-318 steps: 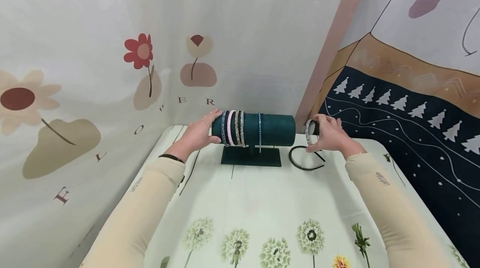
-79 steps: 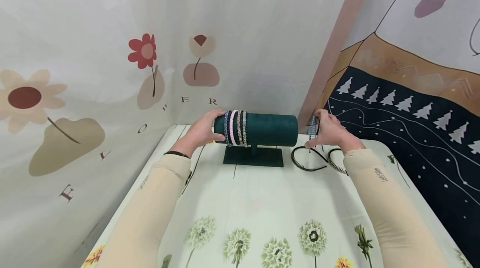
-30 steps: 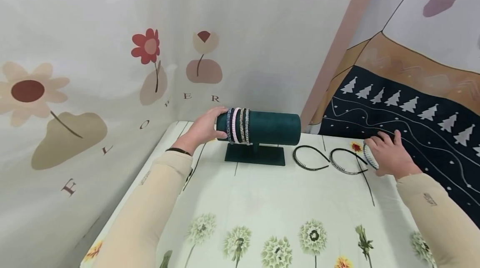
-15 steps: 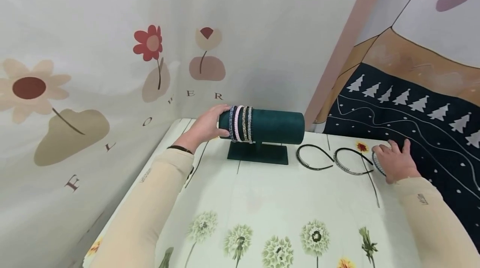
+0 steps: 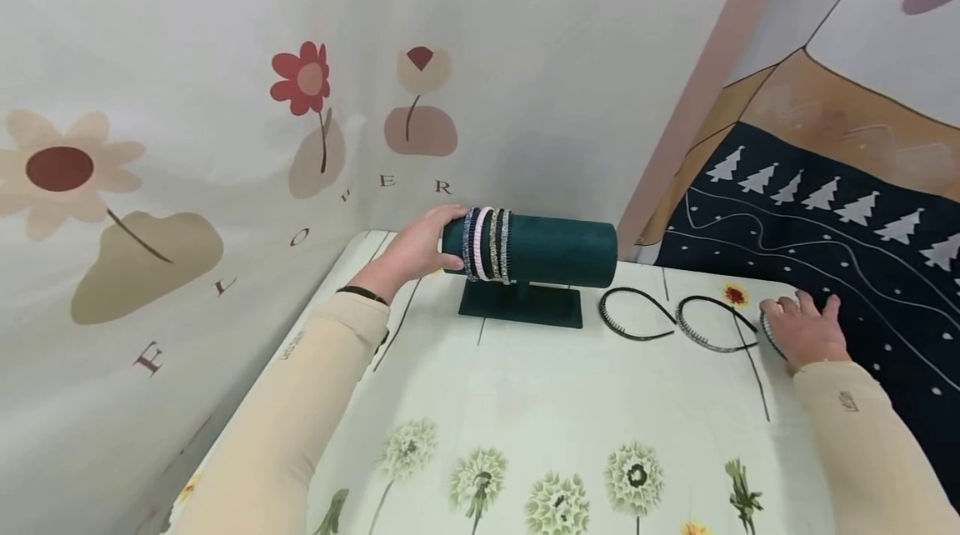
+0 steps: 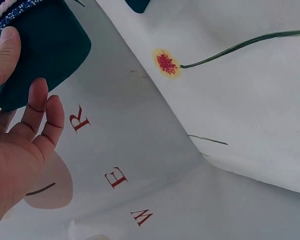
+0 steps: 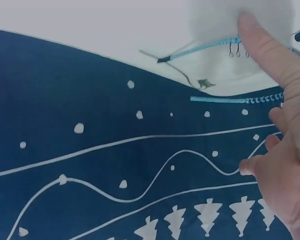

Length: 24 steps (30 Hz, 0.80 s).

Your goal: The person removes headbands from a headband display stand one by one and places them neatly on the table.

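Note:
A dark green roll-shaped headband stand (image 5: pixel 562 250) stands at the back of the table. My left hand (image 5: pixel 420 245) grips its left end, the thumb in front and the fingers behind. Beside that thumb sit several headbands, among them a blue glittery one (image 6: pixel 12 22) and a pink one (image 5: pixel 480 243). My right hand (image 5: pixel 810 333) is low at the table's right edge and holds a light-blue toothed headband (image 7: pixel 202 48) between thumb and fingers. Its ends point right, one over the cloth and one past the edge.
A black toothed headband (image 5: pixel 618 327) lies right of the stand. Next to it, a black headband with a sparkly band (image 5: pixel 701 342) lies near my right hand. A flowered white cloth (image 5: pixel 555 402) covers the table, with wall hangings (image 5: pixel 525 60) behind and a dark tree-print cloth (image 5: pixel 750 218) at right.
The silver headband went from my right hand to the table. The blue headband came off the stand, then moved right and down to the table's right side. My left hand kept its grip.

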### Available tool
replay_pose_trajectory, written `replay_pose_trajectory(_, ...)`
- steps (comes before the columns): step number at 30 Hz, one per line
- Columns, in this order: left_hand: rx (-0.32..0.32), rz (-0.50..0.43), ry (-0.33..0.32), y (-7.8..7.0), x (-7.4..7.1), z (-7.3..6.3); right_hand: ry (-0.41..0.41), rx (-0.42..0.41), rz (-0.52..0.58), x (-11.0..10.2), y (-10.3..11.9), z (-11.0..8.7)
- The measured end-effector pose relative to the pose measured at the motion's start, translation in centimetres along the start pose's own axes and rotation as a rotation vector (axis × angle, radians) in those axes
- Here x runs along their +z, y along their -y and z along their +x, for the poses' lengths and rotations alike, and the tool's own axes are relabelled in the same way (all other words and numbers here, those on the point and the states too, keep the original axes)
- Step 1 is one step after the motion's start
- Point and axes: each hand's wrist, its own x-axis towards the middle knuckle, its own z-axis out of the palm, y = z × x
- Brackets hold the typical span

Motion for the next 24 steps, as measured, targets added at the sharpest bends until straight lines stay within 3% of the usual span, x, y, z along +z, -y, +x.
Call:
replay_pose_trajectory(14, -0.008, -0.004, -0.003, -0.3, -0.1, 0.0, -0.02, 0.148, 0.039, -0.3, 1.0, -0.2)
replay_pose_trajectory(20, -0.003, -0.002, -0.007, -0.1, 0.0, -0.1, 0.045, 0.157, 0.05, -0.5, 1.0, -0.2)
replay_pose_trajectory(24, -0.005, -0.002, -0.006, -0.1, 0.0, -0.2, 0.031, 0.163, 0.066, -0.5, 1.3, -0.5)
